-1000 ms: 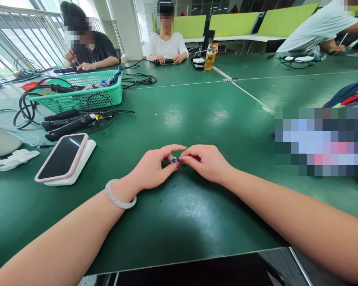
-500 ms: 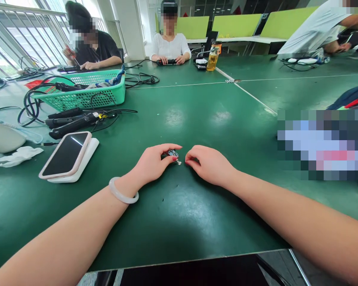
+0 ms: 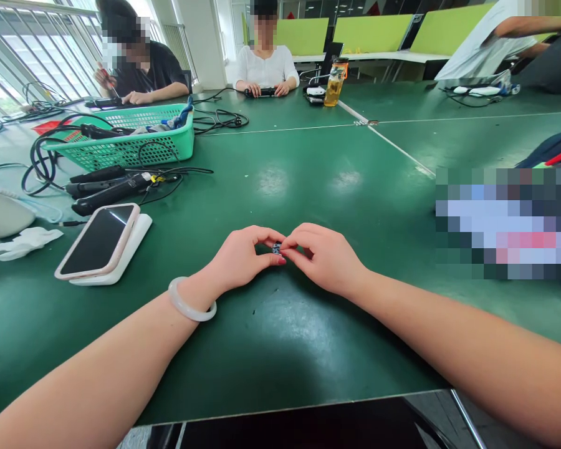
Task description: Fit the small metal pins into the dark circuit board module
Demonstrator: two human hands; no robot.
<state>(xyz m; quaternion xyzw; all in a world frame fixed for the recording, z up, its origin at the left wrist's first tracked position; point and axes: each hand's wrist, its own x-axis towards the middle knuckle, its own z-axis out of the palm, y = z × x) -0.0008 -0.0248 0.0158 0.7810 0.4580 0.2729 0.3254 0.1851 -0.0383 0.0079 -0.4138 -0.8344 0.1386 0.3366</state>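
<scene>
My left hand (image 3: 240, 254) holds a small silvery and dark metal-looking piece (image 3: 276, 248) between thumb and fingers, a little above the green table. The piece is mostly hidden by fingers, and its kind is too small to tell. From the other side my right hand (image 3: 325, 254) meets it, thumb and index finger pinched at its right edge. The fingertips of both hands touch or nearly touch there. A pale bangle (image 3: 191, 302) circles my left wrist.
On the green table (image 3: 280, 349), a phone (image 3: 98, 240) lies on a white box at left. Behind it are black handheld tools (image 3: 115, 190) with cables and a green basket (image 3: 135, 149). An orange-capped bottle (image 3: 335, 84) stands far off. Several people sit around the table.
My right hand has moved left to the small piece, closing the gap between the hands. The dangling silvery end seen before is now hidden at the fingertips. The view has shifted slightly.
</scene>
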